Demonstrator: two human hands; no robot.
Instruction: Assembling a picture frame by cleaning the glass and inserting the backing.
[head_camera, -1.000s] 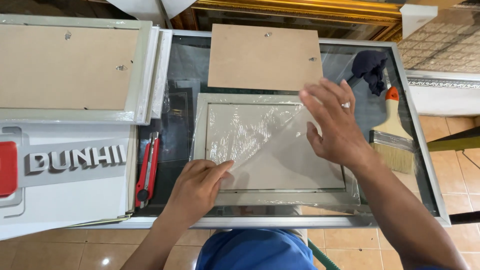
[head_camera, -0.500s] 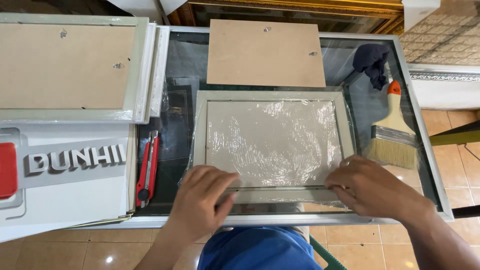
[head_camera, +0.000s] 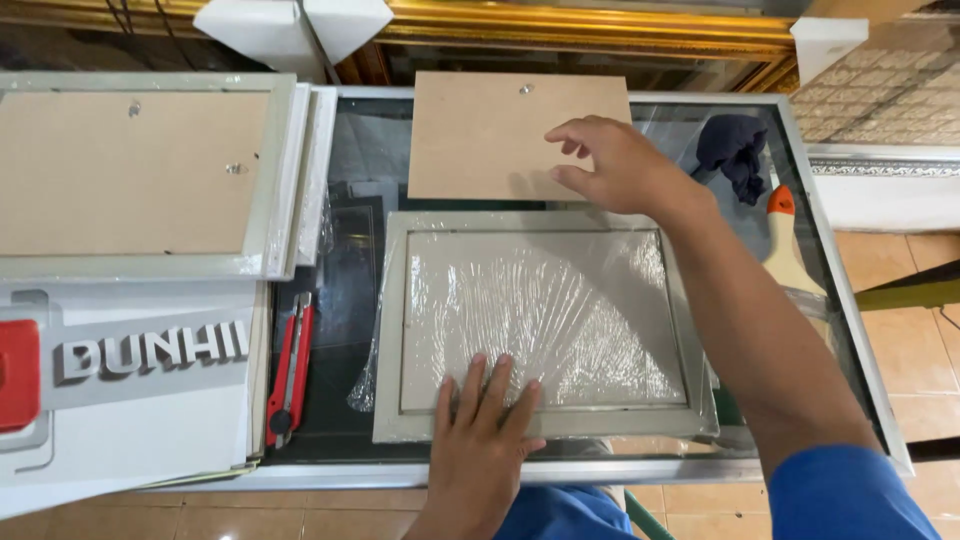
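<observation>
The left hand (head_camera: 480, 430) lies flat and open on the plastic-wrapped frame (head_camera: 540, 320) at mid-bench. The right hand (head_camera: 610, 165), fingers loosely spread and grasping nothing, hovers at the brown backing board (head_camera: 490, 135), at twelve o'clock from the frame. A red cutter (head_camera: 290, 370) lies at nine o'clock.

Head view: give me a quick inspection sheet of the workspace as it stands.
Surface: glass-topped table, metal edged.
Job's things: grey picture frame lying flat under crinkled clear film; brown backing board beyond it.
Clutter: red utility knife, paintbrush, dark cloth, stacked frames at left, white sign panel.
Hands: left hand flat on the film; right hand open over the board's corner.
Cables: nothing seen.
Surroundings: gilt moulding, tiled floor.
</observation>
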